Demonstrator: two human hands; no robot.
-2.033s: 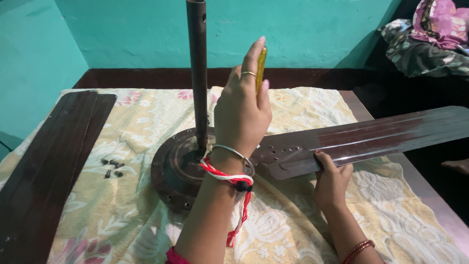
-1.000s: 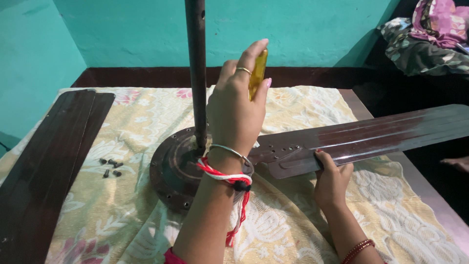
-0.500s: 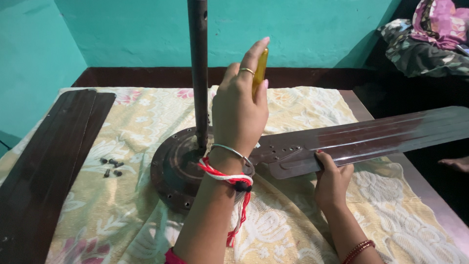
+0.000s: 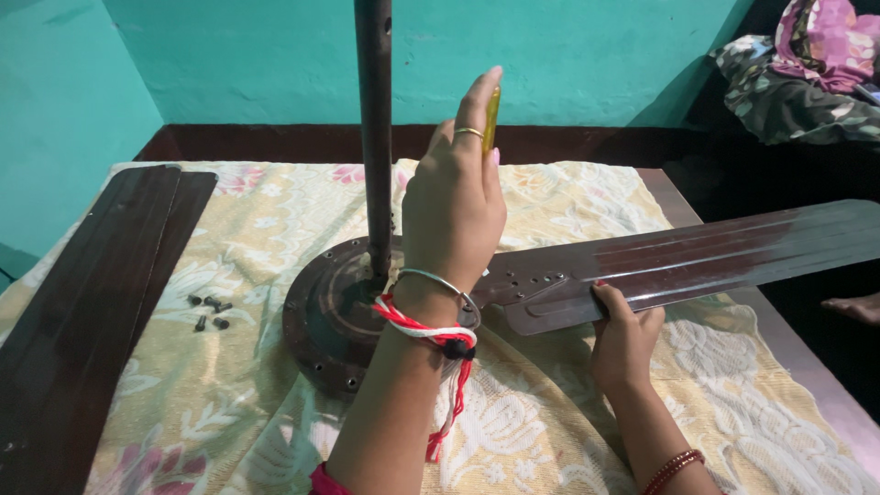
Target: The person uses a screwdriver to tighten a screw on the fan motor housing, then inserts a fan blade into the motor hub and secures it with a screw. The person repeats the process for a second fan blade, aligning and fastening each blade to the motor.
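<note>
The left hand (image 4: 449, 215) wraps its fingers tight around a yellow screwdriver (image 4: 491, 117), standing up over the round fan motor (image 4: 321, 321). The right hand (image 4: 621, 341) grips the long fan blade (image 4: 697, 261) near its motor end — it looks stiff, thin and smooth, best held there at the edge.

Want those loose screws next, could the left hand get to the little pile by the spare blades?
Probably yes: the screws lie uncovered on the cloth, but the left hand first must free its grip on the screwdriver.
</note>
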